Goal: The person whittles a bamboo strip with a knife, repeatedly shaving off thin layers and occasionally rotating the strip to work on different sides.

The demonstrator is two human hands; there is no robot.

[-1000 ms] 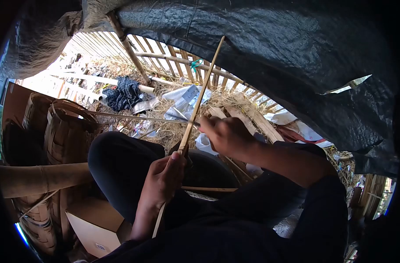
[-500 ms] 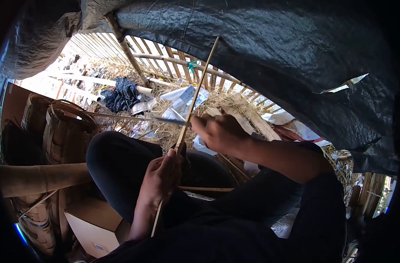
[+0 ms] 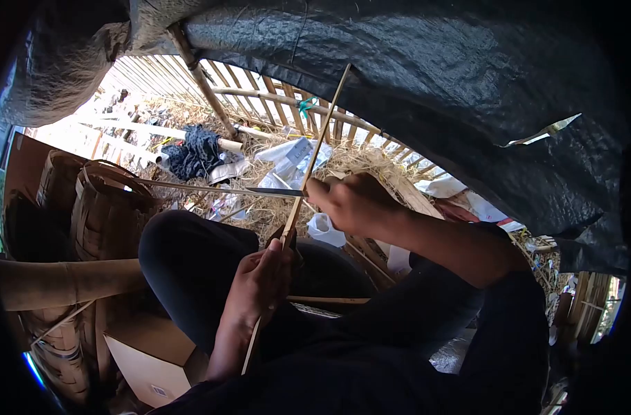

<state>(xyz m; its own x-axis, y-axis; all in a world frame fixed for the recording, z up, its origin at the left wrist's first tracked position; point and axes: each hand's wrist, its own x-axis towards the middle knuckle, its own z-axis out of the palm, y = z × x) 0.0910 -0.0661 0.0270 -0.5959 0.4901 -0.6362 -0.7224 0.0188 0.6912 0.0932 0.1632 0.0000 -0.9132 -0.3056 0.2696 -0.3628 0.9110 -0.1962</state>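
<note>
A long, thin bamboo strip (image 3: 324, 131) runs slantwise from my lap up toward the dark tarp. My left hand (image 3: 261, 275) is closed around its lower part, the thumb lying along the strip. Higher up, my right hand (image 3: 351, 202) grips a knife; the handle is hidden inside my fingers. Its blade (image 3: 277, 191) points left and lies across the bamboo strip, against it or very close. My crossed legs (image 3: 198, 270) are beneath both hands.
Woven baskets (image 3: 108, 214) and a thick bamboo pole (image 3: 73, 282) stand at left, with a cardboard box (image 3: 149, 353) below. Straw and plastic bags (image 3: 324, 229) litter the ground ahead. A dark tarp (image 3: 426, 83) hangs overhead, before a bamboo slat fence (image 3: 274, 104).
My right hand and the knife have shifted slightly right, and the blade shows more clearly. The bamboo strip's upper tip sits a little lower and further right. My left hand keeps its grip.
</note>
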